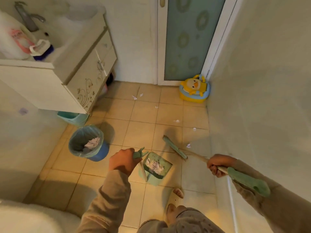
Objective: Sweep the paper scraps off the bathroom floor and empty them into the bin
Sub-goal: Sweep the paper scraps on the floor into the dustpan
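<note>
My left hand (122, 161) grips the handle top of a green dustpan (155, 168) that stands on the tiled floor with crumpled white paper in it. My right hand (217, 165) is closed around the stick of a green broom; the broom's head (175, 147) rests on the floor just right of the dustpan. Several small paper scraps lie loose on the tiles, one (188, 145) beside the broom head, others (177, 121) (134, 97) farther toward the door. A blue bin (88, 142) with a plastic liner and paper inside stands left of the dustpan.
A sink cabinet (80, 76) juts out at the left, with a teal basin (72, 117) under it. A yellow duck potty (195, 89) sits in the far right corner by the glass door (188, 39). A wall runs along the right. My slippered foot (176, 194) is below the dustpan.
</note>
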